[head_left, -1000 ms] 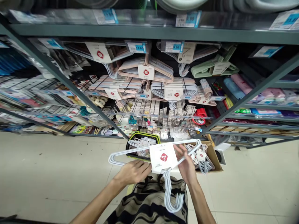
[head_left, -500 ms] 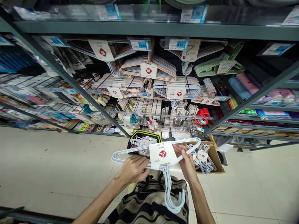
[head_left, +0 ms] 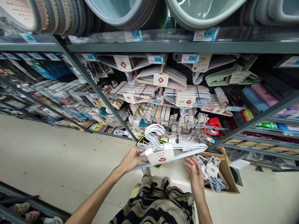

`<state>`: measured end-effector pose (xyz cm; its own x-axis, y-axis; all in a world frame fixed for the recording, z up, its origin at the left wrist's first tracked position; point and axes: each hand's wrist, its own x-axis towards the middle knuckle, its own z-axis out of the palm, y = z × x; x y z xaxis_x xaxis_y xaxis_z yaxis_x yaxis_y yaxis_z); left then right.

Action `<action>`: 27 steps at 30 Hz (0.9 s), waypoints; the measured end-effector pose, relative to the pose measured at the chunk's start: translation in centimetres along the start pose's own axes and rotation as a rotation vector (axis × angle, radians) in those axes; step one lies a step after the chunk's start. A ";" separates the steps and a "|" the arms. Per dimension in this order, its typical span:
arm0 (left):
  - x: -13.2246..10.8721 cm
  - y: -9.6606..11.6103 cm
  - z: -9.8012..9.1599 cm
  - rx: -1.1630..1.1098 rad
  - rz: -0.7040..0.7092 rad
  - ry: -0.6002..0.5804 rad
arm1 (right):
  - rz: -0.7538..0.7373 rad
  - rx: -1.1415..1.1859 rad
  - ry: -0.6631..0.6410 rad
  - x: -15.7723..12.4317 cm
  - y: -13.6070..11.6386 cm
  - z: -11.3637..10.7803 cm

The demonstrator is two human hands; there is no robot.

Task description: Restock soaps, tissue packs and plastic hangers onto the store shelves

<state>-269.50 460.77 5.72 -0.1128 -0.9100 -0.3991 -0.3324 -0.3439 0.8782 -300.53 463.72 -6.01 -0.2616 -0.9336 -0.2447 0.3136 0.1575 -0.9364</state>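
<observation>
A bundle of white wire clothes hangers (head_left: 161, 157), held together by a paper band with a red logo, lies roughly level across my front. My left hand (head_left: 132, 159) grips the bundle near its left end, and the hooks curl upward beside that hand. My right hand (head_left: 194, 175) is below the bundle with its fingers apart, holding nothing. It is nearest to a cardboard box (head_left: 227, 172) holding more bundled hangers (head_left: 211, 172). My striped top (head_left: 158, 199) shows below the hands.
Grey metal shelving (head_left: 187, 46) stands ahead, hung with packaged hangers and small goods, with plastic basins (head_left: 205, 12) stacked above. A black and yellow basket (head_left: 158, 140) sits mostly hidden behind the bundle. Tiled floor (head_left: 46, 155) stretches to the left.
My right hand has let go of the bundle and dropped lower. The bundle has swung round, its hooks now upward by my left hand. The view has tilted up and shifted along the shelves.
</observation>
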 end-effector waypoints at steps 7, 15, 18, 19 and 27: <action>0.3 0.5 0.9 -0.029 -0.083 -0.077 | 0.031 0.254 -0.225 0.0 -1.4 3.1; 1.5 -2.8 2.8 0.039 -0.005 -0.169 | 0.214 0.635 -0.101 -0.9 -2.5 1.8; 1.8 -4.0 3.1 0.111 0.032 -0.159 | 0.242 0.650 -0.058 -1.0 -1.9 1.1; 1.8 -4.4 3.2 0.125 0.024 -0.158 | 0.257 0.652 -0.043 -1.0 -1.9 0.9; 0.2 -7.5 3.2 0.007 -0.093 -0.242 | 0.259 0.657 -0.009 -0.2 -4.7 1.6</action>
<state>-270.03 463.87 -1.83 -0.3024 -0.7922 -0.5301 -0.3583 -0.4209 0.8333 -300.54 462.62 -1.20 -0.0976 -0.8955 -0.4342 0.8514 0.1507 -0.5024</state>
